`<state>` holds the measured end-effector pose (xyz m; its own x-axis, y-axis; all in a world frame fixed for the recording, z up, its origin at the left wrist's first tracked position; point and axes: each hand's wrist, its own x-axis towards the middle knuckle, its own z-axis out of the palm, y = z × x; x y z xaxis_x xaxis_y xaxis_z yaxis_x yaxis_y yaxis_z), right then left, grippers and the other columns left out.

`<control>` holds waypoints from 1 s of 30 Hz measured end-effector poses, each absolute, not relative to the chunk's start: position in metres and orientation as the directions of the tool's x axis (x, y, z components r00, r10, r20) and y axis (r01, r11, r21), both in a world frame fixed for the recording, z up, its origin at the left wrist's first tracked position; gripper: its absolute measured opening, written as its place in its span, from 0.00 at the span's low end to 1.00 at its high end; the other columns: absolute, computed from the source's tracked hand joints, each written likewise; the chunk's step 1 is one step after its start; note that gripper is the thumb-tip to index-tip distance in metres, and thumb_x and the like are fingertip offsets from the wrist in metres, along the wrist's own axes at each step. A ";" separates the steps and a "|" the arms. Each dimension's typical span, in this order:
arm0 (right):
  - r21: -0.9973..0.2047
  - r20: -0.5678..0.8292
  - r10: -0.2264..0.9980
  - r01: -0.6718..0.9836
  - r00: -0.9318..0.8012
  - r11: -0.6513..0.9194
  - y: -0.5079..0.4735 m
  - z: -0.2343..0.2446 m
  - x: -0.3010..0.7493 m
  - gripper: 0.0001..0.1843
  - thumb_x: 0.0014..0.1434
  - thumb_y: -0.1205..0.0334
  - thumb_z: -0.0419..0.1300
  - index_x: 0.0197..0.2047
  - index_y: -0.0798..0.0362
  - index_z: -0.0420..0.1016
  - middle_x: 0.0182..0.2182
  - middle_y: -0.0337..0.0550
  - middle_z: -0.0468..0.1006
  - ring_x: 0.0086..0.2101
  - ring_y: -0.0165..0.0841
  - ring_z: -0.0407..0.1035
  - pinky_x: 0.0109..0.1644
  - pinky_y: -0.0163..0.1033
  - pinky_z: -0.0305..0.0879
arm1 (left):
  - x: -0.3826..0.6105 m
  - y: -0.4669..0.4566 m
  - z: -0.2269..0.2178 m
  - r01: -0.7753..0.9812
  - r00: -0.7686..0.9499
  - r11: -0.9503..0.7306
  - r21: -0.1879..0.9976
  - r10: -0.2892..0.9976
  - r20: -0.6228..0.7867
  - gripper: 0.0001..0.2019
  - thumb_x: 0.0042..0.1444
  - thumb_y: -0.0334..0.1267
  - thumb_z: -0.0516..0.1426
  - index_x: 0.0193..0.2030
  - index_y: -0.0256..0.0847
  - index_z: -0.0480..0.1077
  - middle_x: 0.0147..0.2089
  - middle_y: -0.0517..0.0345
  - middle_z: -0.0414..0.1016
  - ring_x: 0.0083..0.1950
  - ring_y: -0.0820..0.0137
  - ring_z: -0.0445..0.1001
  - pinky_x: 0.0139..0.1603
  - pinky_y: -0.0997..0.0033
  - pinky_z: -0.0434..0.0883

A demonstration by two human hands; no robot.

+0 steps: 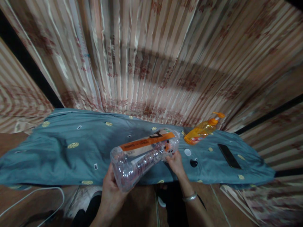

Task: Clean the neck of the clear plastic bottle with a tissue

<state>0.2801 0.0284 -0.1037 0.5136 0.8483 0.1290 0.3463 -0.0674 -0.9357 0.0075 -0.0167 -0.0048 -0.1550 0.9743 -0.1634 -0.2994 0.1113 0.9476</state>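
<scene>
A large clear plastic bottle [148,157] with an orange and white label is held tilted between both hands, above the blue-green cloth. My left hand [113,187] is closed round its lower left end, the fingers partly hidden behind the plastic. At the right end, my right hand [174,162] grips the bottle from below; its fingertips are hidden. Nothing coloured shows inside the bottle. To the right of my right hand lie a white round disc [187,152], like a cap, and a small black object [193,163] that I cannot make out.
An orange pump bottle [201,132] of yellow liquid leans at the back right of the cloth [90,160]. A black phone [229,156] lies farther right. Striped curtains [151,63] hang behind, with dark poles at the sides. A white cable [60,189] loops at the lower left.
</scene>
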 end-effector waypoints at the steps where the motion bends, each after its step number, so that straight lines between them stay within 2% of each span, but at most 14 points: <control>1: -0.936 0.133 0.848 0.347 0.513 -0.063 0.028 -0.104 0.280 0.22 0.47 0.48 0.70 0.44 0.48 0.76 0.43 0.51 0.90 0.44 0.52 0.84 0.53 0.55 0.79 | 0.007 -0.017 -0.005 -0.305 -0.158 0.107 0.946 0.974 -0.161 0.34 0.36 0.54 0.80 0.51 0.48 0.81 0.53 0.54 0.88 0.55 0.51 0.86 0.65 0.45 0.80; 4: -0.938 0.149 0.850 0.345 0.505 -0.041 0.028 -0.103 0.280 0.22 0.48 0.49 0.71 0.44 0.47 0.76 0.43 0.50 0.90 0.44 0.51 0.84 0.53 0.54 0.79 | 0.007 -0.017 -0.005 -0.315 -0.161 0.104 0.943 0.974 -0.161 0.34 0.39 0.59 0.78 0.51 0.45 0.81 0.51 0.51 0.88 0.52 0.53 0.87 0.62 0.47 0.82; 6: -0.937 0.148 0.847 0.346 0.510 -0.044 0.029 -0.103 0.280 0.21 0.47 0.50 0.71 0.43 0.47 0.76 0.43 0.51 0.90 0.43 0.51 0.84 0.52 0.55 0.79 | 0.007 -0.017 -0.005 -0.284 -0.159 0.101 0.954 0.976 -0.150 0.35 0.37 0.57 0.79 0.52 0.45 0.80 0.50 0.50 0.88 0.51 0.53 0.88 0.60 0.48 0.83; 8: -0.934 0.148 0.844 0.354 0.515 -0.053 0.029 -0.104 0.280 0.21 0.47 0.49 0.71 0.42 0.47 0.76 0.42 0.51 0.90 0.43 0.52 0.84 0.52 0.55 0.80 | 0.007 -0.017 -0.005 -0.265 -0.161 0.095 0.960 0.977 -0.141 0.36 0.35 0.53 0.81 0.51 0.46 0.80 0.50 0.52 0.88 0.52 0.52 0.88 0.62 0.49 0.82; 12: -0.929 0.152 0.849 0.367 0.506 -0.052 0.029 -0.107 0.281 0.20 0.48 0.48 0.69 0.42 0.48 0.77 0.43 0.52 0.90 0.43 0.52 0.84 0.52 0.56 0.79 | 0.008 -0.017 -0.002 -0.308 -0.144 0.119 0.944 0.975 -0.170 0.34 0.38 0.56 0.79 0.51 0.47 0.80 0.52 0.54 0.88 0.54 0.54 0.87 0.65 0.48 0.80; 16: -0.929 0.141 0.853 0.366 0.502 -0.062 0.030 -0.108 0.282 0.21 0.48 0.48 0.71 0.43 0.48 0.77 0.41 0.49 0.90 0.42 0.49 0.84 0.51 0.53 0.79 | 0.010 -0.017 0.000 -0.306 -0.166 0.101 0.947 0.974 -0.158 0.39 0.31 0.54 0.82 0.52 0.45 0.81 0.52 0.52 0.88 0.53 0.54 0.87 0.63 0.50 0.82; 19: -0.929 0.142 0.853 0.365 0.502 -0.060 0.030 -0.109 0.282 0.21 0.48 0.48 0.71 0.42 0.47 0.77 0.41 0.49 0.90 0.41 0.49 0.84 0.50 0.52 0.79 | 0.010 -0.017 -0.002 -0.351 -0.163 0.112 0.930 0.971 -0.178 0.41 0.34 0.63 0.79 0.53 0.44 0.81 0.51 0.50 0.88 0.50 0.55 0.87 0.60 0.52 0.83; 22: -0.929 0.156 0.842 0.367 0.516 -0.053 0.030 -0.109 0.282 0.21 0.47 0.48 0.72 0.43 0.47 0.77 0.41 0.49 0.90 0.42 0.50 0.84 0.50 0.52 0.79 | 0.009 -0.017 -0.005 -0.366 -0.181 0.100 0.925 0.968 -0.176 0.39 0.38 0.68 0.76 0.52 0.45 0.81 0.51 0.51 0.88 0.52 0.54 0.87 0.62 0.49 0.82; 27: -0.926 0.144 0.846 0.371 0.513 -0.067 0.030 -0.110 0.282 0.22 0.48 0.48 0.71 0.44 0.48 0.78 0.43 0.51 0.91 0.43 0.51 0.84 0.51 0.54 0.79 | 0.009 -0.016 -0.007 -0.344 -0.179 0.083 0.935 0.972 -0.152 0.41 0.31 0.56 0.82 0.52 0.42 0.80 0.49 0.50 0.87 0.54 0.50 0.87 0.60 0.50 0.83; 30: -0.928 0.150 0.844 0.368 0.515 -0.060 0.030 -0.110 0.282 0.23 0.48 0.47 0.71 0.45 0.48 0.78 0.44 0.52 0.91 0.43 0.51 0.85 0.51 0.54 0.79 | 0.009 -0.016 -0.006 -0.352 -0.181 0.086 0.932 0.971 -0.158 0.40 0.31 0.56 0.82 0.52 0.42 0.80 0.49 0.51 0.87 0.54 0.51 0.87 0.57 0.55 0.85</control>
